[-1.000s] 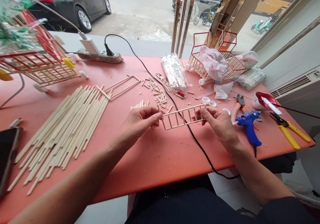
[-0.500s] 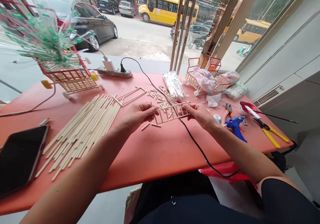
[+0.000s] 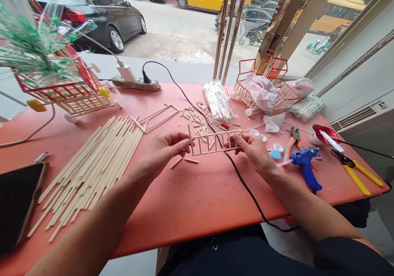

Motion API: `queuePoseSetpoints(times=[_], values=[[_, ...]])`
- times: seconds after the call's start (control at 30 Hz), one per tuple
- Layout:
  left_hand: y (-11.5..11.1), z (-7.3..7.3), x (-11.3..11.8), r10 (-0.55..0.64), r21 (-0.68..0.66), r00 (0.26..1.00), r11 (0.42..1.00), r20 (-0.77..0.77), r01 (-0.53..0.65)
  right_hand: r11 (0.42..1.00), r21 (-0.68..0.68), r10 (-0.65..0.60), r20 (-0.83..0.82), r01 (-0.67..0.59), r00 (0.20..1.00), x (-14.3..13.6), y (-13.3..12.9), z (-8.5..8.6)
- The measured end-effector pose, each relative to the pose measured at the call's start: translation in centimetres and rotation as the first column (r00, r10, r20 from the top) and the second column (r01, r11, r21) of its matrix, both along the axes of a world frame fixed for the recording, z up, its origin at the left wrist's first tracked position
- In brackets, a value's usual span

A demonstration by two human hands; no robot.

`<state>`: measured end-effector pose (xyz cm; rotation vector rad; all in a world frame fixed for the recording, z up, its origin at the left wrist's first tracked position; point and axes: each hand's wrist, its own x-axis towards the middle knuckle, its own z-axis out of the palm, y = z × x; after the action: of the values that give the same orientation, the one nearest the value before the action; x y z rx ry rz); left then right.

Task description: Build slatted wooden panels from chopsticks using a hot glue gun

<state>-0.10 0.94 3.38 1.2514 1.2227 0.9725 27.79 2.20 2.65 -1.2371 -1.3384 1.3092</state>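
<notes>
A small ladder-like frame of thin wooden sticks (image 3: 215, 151) is held level above the table between my two hands. My left hand (image 3: 168, 151) pinches its left end, where a longer crosspiece sticks up past the rail. The right end sits between the thumb and fingers of my right hand (image 3: 250, 147). Just below the frame's left end lie two short stick pieces (image 3: 191, 160). Behind it are scattered cut stick pieces (image 3: 198, 122). An open rectangular stick frame (image 3: 163, 118) rests on the table to the left of them.
Long wooden sticks (image 3: 92, 165) lie spread at left, beside a phone (image 3: 20, 202). A black cable (image 3: 246, 185) crosses the pink table (image 3: 184, 214). At right are a blue glue gun (image 3: 308, 169), pliers (image 3: 295, 138) and yellow-handled cutters (image 3: 357, 173). Stick-built carts (image 3: 89, 99) stand behind.
The camera view has shifted down and closer to the table. Both hands still hold the stick frame, which is now turned a little, its right end lower in view.
</notes>
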Motion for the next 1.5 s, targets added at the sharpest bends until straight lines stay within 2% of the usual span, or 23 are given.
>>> queuePoseSetpoints(times=[0.3, 0.57, 0.8, 0.93, 1.03, 1.23, 1.4, 1.5], values=[[0.0, -1.2, -0.2, 0.074, 0.010, 0.997, 0.997, -0.003, -0.074, 1.000, 0.019, 0.002, 0.018, -0.003, 1.000, 0.1, -0.1, 0.4], [-0.4, 0.1, 1.3, 0.118, 0.051, 0.993, 0.992, 0.002, -0.118, 0.996, 0.091, -0.016, 0.063, 0.010, 0.998, 0.1, -0.1, 0.3], [0.1, -0.1, 0.9, 0.284, 0.157, 0.957, 0.944, 0.051, -0.289, 0.995, 0.102, -0.018, 0.069, 0.011, 0.997, 0.1, 0.0, 0.0], [0.5, 0.3, 0.4, 0.314, 0.184, 0.940, 0.924, 0.133, -0.335, 0.995, 0.096, -0.013, 0.046, 0.008, 0.999, 0.0, 0.1, 0.0], [0.5, 0.5, 0.4, 0.314, 0.155, 0.938, 0.929, 0.143, -0.335, 0.995, 0.096, -0.020, 0.041, 0.016, 0.999, 0.0, 0.1, 0.1], [0.1, -0.1, 0.9, 0.246, 0.119, 0.968, 0.961, 0.050, -0.250, 0.991, 0.133, -0.030, 0.071, 0.020, 0.997, -0.1, -0.1, 0.3], [0.2, -0.2, 0.8, 0.281, 0.126, 0.948, 0.946, 0.148, -0.300, 0.997, 0.069, -0.026, 0.006, 0.026, 1.000, -0.2, -0.1, 0.2], [0.3, 0.0, 0.7, 0.261, 0.093, 0.946, 0.955, 0.194, -0.282, 0.999, 0.017, -0.032, -0.042, 0.033, 0.999, -0.1, 0.0, 0.1]])
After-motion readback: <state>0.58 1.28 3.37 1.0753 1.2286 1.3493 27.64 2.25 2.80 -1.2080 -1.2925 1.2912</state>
